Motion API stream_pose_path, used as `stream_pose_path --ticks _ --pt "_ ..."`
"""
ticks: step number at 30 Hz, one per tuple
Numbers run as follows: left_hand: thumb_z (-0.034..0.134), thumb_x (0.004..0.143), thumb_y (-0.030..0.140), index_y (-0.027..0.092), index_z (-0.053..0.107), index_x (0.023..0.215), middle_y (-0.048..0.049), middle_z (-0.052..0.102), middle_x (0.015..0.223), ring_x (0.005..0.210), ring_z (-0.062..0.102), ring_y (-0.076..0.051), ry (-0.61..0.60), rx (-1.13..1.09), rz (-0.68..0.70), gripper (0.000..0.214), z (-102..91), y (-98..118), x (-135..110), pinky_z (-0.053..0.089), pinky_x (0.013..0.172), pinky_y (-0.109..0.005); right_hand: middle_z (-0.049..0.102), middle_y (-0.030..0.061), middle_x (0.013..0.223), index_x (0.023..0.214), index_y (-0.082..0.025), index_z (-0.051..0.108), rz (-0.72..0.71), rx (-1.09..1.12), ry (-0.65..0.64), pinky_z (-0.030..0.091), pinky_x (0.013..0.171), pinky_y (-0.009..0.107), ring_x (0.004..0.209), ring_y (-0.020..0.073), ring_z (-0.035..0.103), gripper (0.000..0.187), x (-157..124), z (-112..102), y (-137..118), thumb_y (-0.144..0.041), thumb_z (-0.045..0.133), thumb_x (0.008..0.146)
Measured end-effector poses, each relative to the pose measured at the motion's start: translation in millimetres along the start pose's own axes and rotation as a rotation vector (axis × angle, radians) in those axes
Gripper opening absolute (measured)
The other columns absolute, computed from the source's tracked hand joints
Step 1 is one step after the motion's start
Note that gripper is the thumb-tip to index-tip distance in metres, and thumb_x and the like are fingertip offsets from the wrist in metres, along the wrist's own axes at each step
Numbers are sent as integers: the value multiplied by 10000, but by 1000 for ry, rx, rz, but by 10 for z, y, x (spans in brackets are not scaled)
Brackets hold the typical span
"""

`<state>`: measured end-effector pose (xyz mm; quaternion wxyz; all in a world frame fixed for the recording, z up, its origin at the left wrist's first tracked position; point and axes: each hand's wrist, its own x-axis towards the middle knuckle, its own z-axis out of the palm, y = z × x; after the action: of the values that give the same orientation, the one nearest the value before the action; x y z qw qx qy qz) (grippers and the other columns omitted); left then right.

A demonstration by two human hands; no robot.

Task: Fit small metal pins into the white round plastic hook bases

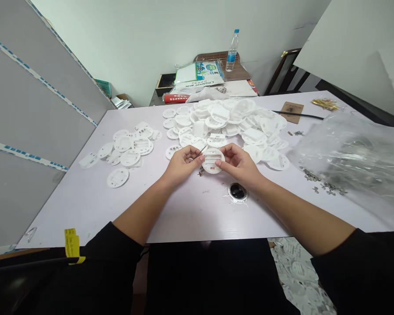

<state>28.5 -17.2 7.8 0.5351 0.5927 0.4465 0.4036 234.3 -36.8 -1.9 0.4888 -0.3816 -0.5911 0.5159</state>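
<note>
A round white plastic cover (212, 162) with slotted compartments is held up over the table in front of me. My right hand (239, 164) grips its right edge, the thumb lying on its face. Closed at the cover's left side, my left hand (184, 163) pinches a thin pointed tool (202, 151), perhaps tweezers, slanting toward the cover's upper rim. Small metal pieces (201, 172) lie just below the cover. Behind my hands spreads a big heap of similar white covers (219, 114). Another group of covers (130, 156) lies to the left.
A black round grommet (238, 191) is set in the table (184, 218). At right are a clear plastic bag (361, 162) and loose metal clips (330, 188). A water bottle (232, 51) stands behind the table; a grey partition (29, 122) borders the left.
</note>
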Motion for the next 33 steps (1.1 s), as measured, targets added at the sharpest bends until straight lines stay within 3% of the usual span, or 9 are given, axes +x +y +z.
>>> stream_pose_path --ticks 8,14,24,30,33 --pt "778 798 434 146 581 932 -19 621 884 542 443 -30 -63 -116 -43 373 1 52 -31 366 513 -204 660 44 1019 1019 -211 570 -24 74 -24 578 857 328 923 162 667 349 -7 -11 17 -396 789 821" --pt "695 879 413 148 573 944 -21 589 813 665 524 -79 -24 43 72 298 12 -12 -43 433 624 -215 648 38 991 1001 -205 578 -23 87 -26 575 846 314 894 152 658 361 -9 -8 13 -381 815 793" --pt "710 859 394 165 561 1019 -26 589 892 704 547 -86 -76 21 125 317 -9 -6 -36 461 664 -225 642 57 1048 1036 -217 563 -26 76 -49 583 878 347 951 177 661 394 -1 -9 32 -419 803 799" --pt "694 870 435 180 508 1010 10 591 790 595 488 -63 -175 -67 5 345 34 44 -82 419 602 -211 599 94 1279 1308 -282 495 -145 -148 -111 568 930 416 1178 273 607 805 -39 7 22 -429 913 636" --pt "696 872 441 184 512 1015 28 575 748 545 421 -49 -238 -110 -68 347 68 43 -106 370 566 -205 597 93 1277 1323 -275 522 -295 -342 -96 490 1045 465 1212 295 581 836 -64 2 27 -426 930 609"
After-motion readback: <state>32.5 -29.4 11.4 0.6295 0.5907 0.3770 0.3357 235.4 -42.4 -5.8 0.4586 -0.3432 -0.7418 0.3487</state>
